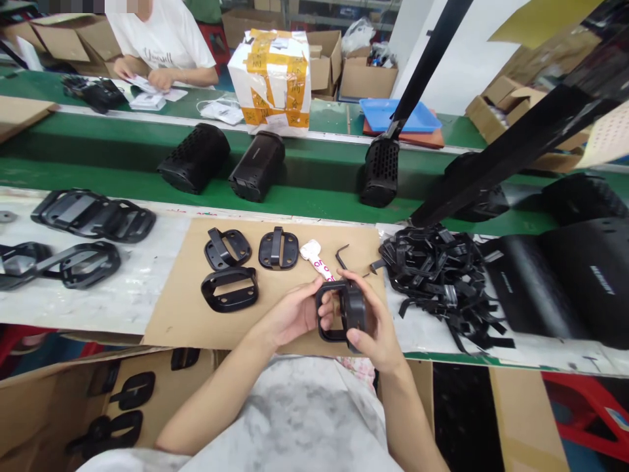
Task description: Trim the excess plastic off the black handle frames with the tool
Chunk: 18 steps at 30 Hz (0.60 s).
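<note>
Both my hands hold one black plastic handle frame (pixel 354 308) over the front of the cardboard sheet. My left hand (pixel 302 311) grips its left side, with fingertips reaching through the opening. Around its right side, my right hand (pixel 378 328) is closed, thumb low and fingers over the top. Just behind lie a white wrapped tool with red lettering (pixel 317 257) and a thin black hex key (pixel 341 255). Three similar black handle frames (pixel 230 290) rest on the cardboard to the left. A tangled pile of black strips (pixel 437 275) is to the right.
More black frames (pixel 88 265) lie at the bench's left. Black perforated cylindrical housings (pixel 196 157) stand on the green conveyor (pixel 314 177). A dark post (pixel 432 59) rises at right. Across the belt are a taped box (pixel 272 82) and a co-worker in a white shirt (pixel 171 39).
</note>
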### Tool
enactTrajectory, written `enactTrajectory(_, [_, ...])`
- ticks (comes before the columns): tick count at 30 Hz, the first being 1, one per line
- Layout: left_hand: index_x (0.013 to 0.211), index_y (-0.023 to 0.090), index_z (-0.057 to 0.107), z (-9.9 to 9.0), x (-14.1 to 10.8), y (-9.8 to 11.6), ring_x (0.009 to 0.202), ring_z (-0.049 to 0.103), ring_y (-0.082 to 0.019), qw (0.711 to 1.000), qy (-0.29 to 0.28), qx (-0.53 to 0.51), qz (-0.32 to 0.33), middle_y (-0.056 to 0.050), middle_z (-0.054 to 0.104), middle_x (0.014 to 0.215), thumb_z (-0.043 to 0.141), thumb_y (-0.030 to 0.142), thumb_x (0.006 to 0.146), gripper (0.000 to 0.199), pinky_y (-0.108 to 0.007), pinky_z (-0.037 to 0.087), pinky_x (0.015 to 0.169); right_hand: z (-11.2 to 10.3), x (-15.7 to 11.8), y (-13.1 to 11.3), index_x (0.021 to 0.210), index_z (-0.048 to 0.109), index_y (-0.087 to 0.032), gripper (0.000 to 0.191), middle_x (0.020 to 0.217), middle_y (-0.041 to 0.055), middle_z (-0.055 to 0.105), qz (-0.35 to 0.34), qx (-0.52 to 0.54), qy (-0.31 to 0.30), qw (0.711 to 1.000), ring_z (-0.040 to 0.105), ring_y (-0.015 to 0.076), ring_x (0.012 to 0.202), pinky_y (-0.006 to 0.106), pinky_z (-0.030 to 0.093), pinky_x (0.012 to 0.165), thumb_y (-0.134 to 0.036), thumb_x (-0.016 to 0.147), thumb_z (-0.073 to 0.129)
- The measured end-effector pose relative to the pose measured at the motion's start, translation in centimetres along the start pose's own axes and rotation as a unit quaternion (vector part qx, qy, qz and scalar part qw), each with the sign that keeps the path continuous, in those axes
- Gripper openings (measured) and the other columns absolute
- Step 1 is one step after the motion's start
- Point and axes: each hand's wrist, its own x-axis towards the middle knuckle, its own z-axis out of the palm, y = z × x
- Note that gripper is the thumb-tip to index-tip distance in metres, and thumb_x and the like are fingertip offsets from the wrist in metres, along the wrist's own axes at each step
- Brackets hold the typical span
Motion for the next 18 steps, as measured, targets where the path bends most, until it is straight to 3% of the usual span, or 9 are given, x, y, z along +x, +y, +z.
enactTrajectory(5, [0.068, 0.014, 0.058, 0.2, 0.8, -1.8, 0.048, 0.047, -0.009, 0.994, 0.073, -0.081, 0.013, 0.002, 0.046, 0.055, 0.073, 0.040, 0.091, 0.038, -0.021, 0.046, 0.057, -0.4, -0.5, 0.7, 0.151, 0.052, -0.027, 0.076, 0.155, 0.0131, 0.053, 0.010, 0.015, -0.008, 1.000, 0.050, 0.0353, 0.145, 0.053, 0.042, 0.121, -0.059, 0.087, 0.075])
enactTrajectory(8, [0.063, 0.014, 0.057, 0.7, 1.0, -2.3, 0.044, 0.041, -0.008, 0.994, 0.080, -0.073, 0.030, 0.003, 0.043, 0.051, 0.070, 0.040, 0.093, 0.042, -0.022, 0.043, 0.054, -0.6, -0.8, 0.8, 0.149, 0.054, -0.026, 0.077, 0.152, 0.0131, 0.056, 0.012, 0.043, 0.000, 0.999, 0.051, 0.0358, 0.143, 0.051, 0.044, 0.118, -0.059, 0.083, 0.079])
enactTrajectory(10, [0.064, 0.014, 0.059, 1.2, 1.1, -2.5, 0.048, 0.046, -0.010, 0.994, 0.081, -0.052, 0.044, 0.002, 0.046, 0.053, 0.070, 0.044, 0.093, 0.043, -0.023, 0.045, 0.057, -0.7, -0.7, 0.7, 0.146, 0.056, -0.026, 0.077, 0.151, 0.0123, 0.057, 0.029, 0.060, 0.007, 0.998, 0.056, 0.0359, 0.137, 0.050, 0.048, 0.114, -0.060, 0.082, 0.079])
enactTrajectory(15, [0.081, 0.011, 0.072, 1.5, 0.9, -3.6, 0.075, 0.059, -0.014, 0.991, 0.075, 0.032, 0.111, -0.008, 0.066, 0.081, 0.075, 0.056, 0.086, 0.045, -0.021, 0.045, 0.066, -0.7, 0.4, 0.6, 0.147, 0.050, -0.029, 0.077, 0.153, 0.0112, 0.054, 0.047, 0.110, 0.108, 0.987, 0.064, 0.0357, 0.124, 0.052, 0.053, 0.105, -0.067, 0.083, 0.071])
enactTrajectory(18, [0.088, 0.010, 0.074, 1.1, 0.5, -4.5, 0.070, 0.054, -0.008, 0.991, 0.063, 0.025, 0.113, -0.008, 0.069, 0.093, 0.082, 0.046, 0.083, 0.037, -0.018, 0.041, 0.062, -0.3, 1.0, 0.7, 0.152, 0.042, -0.031, 0.085, 0.159, 0.0111, 0.047, 0.056, 0.095, 0.134, 0.985, 0.064, 0.0358, 0.126, 0.051, 0.057, 0.101, -0.073, 0.082, 0.065])
